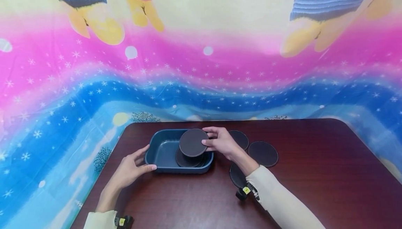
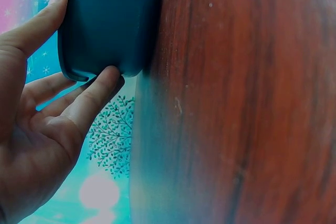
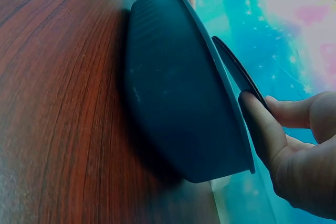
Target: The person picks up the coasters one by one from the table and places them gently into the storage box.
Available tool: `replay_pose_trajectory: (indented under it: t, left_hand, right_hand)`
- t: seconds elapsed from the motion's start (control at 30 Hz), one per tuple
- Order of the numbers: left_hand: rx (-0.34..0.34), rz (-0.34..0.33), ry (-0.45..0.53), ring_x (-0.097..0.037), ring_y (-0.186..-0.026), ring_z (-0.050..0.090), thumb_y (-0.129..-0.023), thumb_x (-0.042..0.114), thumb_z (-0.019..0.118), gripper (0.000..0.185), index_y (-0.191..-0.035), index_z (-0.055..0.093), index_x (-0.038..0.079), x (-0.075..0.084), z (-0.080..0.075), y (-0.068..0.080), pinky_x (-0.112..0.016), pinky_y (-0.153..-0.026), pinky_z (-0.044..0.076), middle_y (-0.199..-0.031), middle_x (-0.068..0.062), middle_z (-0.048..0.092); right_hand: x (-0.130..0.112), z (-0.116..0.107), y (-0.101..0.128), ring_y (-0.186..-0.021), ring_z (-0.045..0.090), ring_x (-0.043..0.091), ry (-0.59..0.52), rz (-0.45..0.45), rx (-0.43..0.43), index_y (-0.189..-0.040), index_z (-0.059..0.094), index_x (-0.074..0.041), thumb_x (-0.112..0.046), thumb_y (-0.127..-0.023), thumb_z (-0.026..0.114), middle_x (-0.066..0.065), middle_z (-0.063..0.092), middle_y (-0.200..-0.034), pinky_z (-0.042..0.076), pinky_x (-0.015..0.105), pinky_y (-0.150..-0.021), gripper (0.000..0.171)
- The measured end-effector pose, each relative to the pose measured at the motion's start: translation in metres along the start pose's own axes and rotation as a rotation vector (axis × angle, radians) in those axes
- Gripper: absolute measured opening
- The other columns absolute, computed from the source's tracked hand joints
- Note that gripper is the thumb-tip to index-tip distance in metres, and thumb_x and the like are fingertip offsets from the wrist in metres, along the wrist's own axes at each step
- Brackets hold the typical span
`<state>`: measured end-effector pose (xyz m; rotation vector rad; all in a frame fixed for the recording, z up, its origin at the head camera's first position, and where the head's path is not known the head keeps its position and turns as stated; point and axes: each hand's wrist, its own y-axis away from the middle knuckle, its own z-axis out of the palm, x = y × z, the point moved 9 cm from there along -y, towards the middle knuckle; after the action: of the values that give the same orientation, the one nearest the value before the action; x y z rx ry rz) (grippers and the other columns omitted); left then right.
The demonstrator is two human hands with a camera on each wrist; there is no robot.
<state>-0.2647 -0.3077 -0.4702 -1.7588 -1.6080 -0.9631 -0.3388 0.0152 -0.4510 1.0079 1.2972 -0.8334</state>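
Disc placement into the blue tray, both hands engaged.

My right hand (image 1: 221, 142) pinches a dark round flat disc (image 1: 192, 142) at its edge, tilted over the rim of the dark blue rectangular plastic tray (image 1: 157, 144), which sits on the dark red wooden table (image 1: 314, 187). My left hand (image 1: 132, 168) braces the tray's near left corner, thumb and fingers lightly curled on the wall. Another dark disc (image 1: 186, 160) already lies inside. In my judgement, I should keep the tray steadied, level the held disc and lower it squarely onto the one below. Three more loose dark discs (image 1: 263, 153) lie on the table to the right.
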Motion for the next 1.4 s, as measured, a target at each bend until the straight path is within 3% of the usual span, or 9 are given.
replay_pose_trajectory:
  t: [0.5, 0.9, 1.2, 1.33, 1.4]
  left_hand:
    - [0.008, 0.002, -0.002, -0.043, -0.144, 0.058, -0.093, 0.033, 0.087, 0.093, -0.168, 0.037, 0.011, 0.001, -0.001, -0.002, -0.044, -0.1, 0.063, -0.166, -0.023, 0.048]
    - [0.01, 0.0, -0.008, -0.044, -0.144, 0.057, -0.093, 0.031, 0.087, 0.092, -0.168, 0.037, 0.011, 0.002, -0.002, 0.0, -0.045, -0.101, 0.063, -0.166, -0.023, 0.047]
    - [0.011, -0.008, -0.008, -0.045, -0.143, 0.058, -0.093, 0.033, 0.087, 0.093, -0.168, 0.038, 0.01, 0.0, 0.0, 0.001, -0.047, -0.1, 0.063, -0.163, -0.025, 0.051]
    - [0.017, -0.011, -0.012, -0.043, -0.142, 0.06, -0.092, 0.032, 0.088, 0.092, -0.168, 0.038, 0.01, -0.001, 0.0, 0.001, -0.046, -0.1, 0.063, -0.159, -0.025, 0.054]
    - [0.019, -0.011, -0.015, -0.043, -0.141, 0.06, -0.092, 0.033, 0.088, 0.093, -0.168, 0.039, 0.011, -0.001, 0.0, 0.001, -0.046, -0.1, 0.063, -0.159, -0.025, 0.055]
  right_hand:
    - [0.003, 0.01, -0.006, -0.086, 0.08, 0.019, 0.05, 0.008, 0.002, -0.152, 0.058, -0.003, 0.007, -0.098, 0.072, 0.025, 0.07, -0.128, 0.068, 0.038, -0.08, 0.057]
    - [0.002, 0.014, -0.006, -0.088, 0.082, 0.024, 0.183, -0.009, 0.057, -0.147, 0.065, -0.007, 0.005, -0.097, 0.075, 0.022, 0.073, -0.127, 0.068, 0.039, -0.077, 0.052]
    - [0.002, 0.018, -0.004, -0.085, 0.08, 0.02, 0.251, -0.001, 0.047, -0.146, 0.066, -0.007, 0.001, -0.098, 0.075, 0.021, 0.071, -0.129, 0.068, 0.038, -0.076, 0.049]
    - [-0.001, 0.02, -0.002, -0.091, 0.081, 0.025, 0.277, 0.001, 0.03, -0.146, 0.065, -0.005, 0.001, -0.099, 0.074, 0.022, 0.071, -0.13, 0.068, 0.04, -0.078, 0.048]
    - [-0.004, 0.02, -0.002, -0.097, 0.08, 0.026, 0.339, -0.013, 0.033, -0.144, 0.067, -0.006, -0.003, -0.099, 0.075, 0.021, 0.072, -0.13, 0.068, 0.041, -0.082, 0.046]
